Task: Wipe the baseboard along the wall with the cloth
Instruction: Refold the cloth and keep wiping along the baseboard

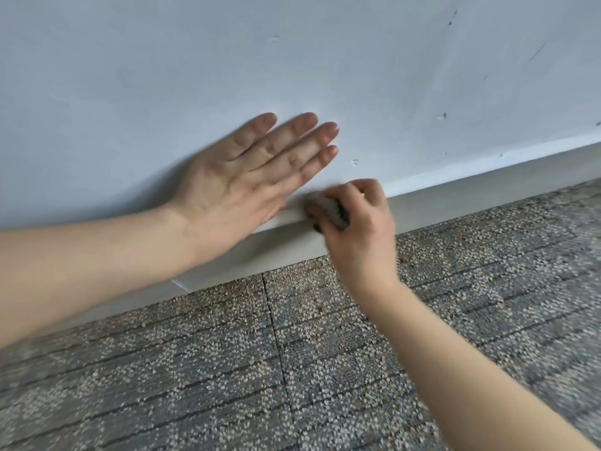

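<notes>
A pale grey baseboard (471, 195) runs along the foot of the white wall (292, 60), slanting up to the right. My right hand (361, 232) grips a small bunched grey cloth (331, 209) and holds it against the top edge of the baseboard. My left hand (247, 180) lies flat on the wall just left of the cloth, fingers straight and pointing up to the right. Most of the cloth is hidden inside my right hand's fingers.
Speckled grey carpet tiles (227, 369) cover the floor below the baseboard, with a seam running down the middle. The wall carries a few small dark marks (442, 117) at the right. A joint in the baseboard (180, 285) shows under my left forearm.
</notes>
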